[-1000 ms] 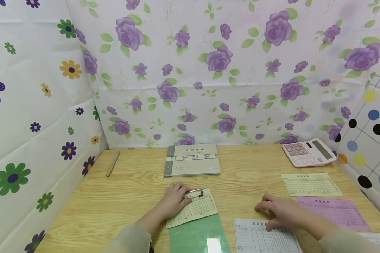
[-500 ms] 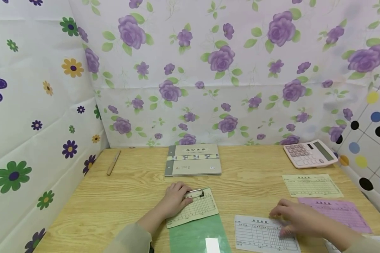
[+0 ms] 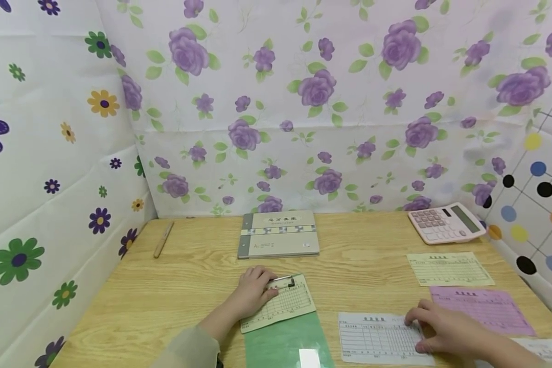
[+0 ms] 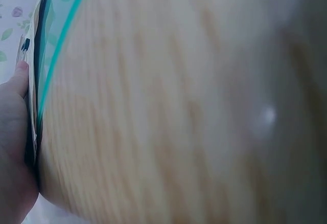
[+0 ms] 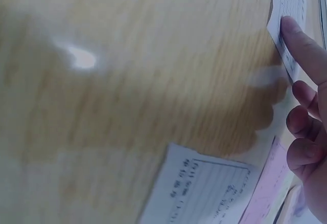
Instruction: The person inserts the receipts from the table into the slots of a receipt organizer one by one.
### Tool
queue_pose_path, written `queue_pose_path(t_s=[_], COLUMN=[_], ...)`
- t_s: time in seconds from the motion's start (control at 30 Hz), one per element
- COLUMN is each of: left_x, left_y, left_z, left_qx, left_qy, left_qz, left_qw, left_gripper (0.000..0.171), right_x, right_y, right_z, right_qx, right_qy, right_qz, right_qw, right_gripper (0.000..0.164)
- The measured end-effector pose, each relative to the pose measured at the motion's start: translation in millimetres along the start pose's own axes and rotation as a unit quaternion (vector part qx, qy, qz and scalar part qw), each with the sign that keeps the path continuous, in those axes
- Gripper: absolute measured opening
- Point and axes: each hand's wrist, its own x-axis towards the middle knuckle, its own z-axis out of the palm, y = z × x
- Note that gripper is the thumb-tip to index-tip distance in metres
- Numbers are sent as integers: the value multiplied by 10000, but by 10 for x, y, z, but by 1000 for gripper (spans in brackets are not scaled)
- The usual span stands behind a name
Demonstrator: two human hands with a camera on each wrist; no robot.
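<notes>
My left hand (image 3: 256, 292) rests on the upper left of a green see-through clipboard (image 3: 287, 342). The clipboard's metal clip (image 3: 282, 279) sits by its fingers, and its thumb lies on a pale yellow form (image 3: 282, 306) near the top. In the left wrist view the clipboard's green edge (image 4: 57, 50) shows beside the thumb. My right hand (image 3: 448, 329) is at the right end of a white form (image 3: 379, 340), with its thumb touching that sheet. In the right wrist view the other fingers (image 5: 304, 124) are loosely bent and hold nothing.
At the right lie a yellow form (image 3: 451, 269), a pink form (image 3: 485, 309) and another white form (image 3: 545, 350), partly behind the right arm. A pink calculator (image 3: 446, 223) stands at the back right. A ledger book (image 3: 278, 240) and a wooden-handled stick (image 3: 163, 240) lie farther back.
My right hand has moved right across the white form to its right end. The form now lies straighter and slightly higher on the table. My left hand has stayed on the clipboard.
</notes>
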Motion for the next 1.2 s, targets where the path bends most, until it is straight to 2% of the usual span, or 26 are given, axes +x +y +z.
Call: queue_pose_path(t_s=[0.27, 0.43, 0.73, 1.2], left_x=[-1, -33, 7, 9], left_y=[8, -5, -13, -26], left_z=[-9, -7, 23, 42], left_qx=[-66, -68, -73, -15], left_qy=[62, 18, 49, 60], left_qz=[51, -63, 22, 12], left_qw=[9999, 10000, 10000, 10000], left_gripper=[34, 35, 36, 37], right_x=[0, 3, -13, 60], right_y=[33, 50, 84, 54], right_z=[-39, 9, -19, -10], right_qx=[-227, -318, 304, 870], right_qy=[209, 178, 80, 133], right_qz=[95, 143, 313, 356], right_qw=[9995, 9992, 9990, 9955], right_gripper=[49, 51, 44, 39])
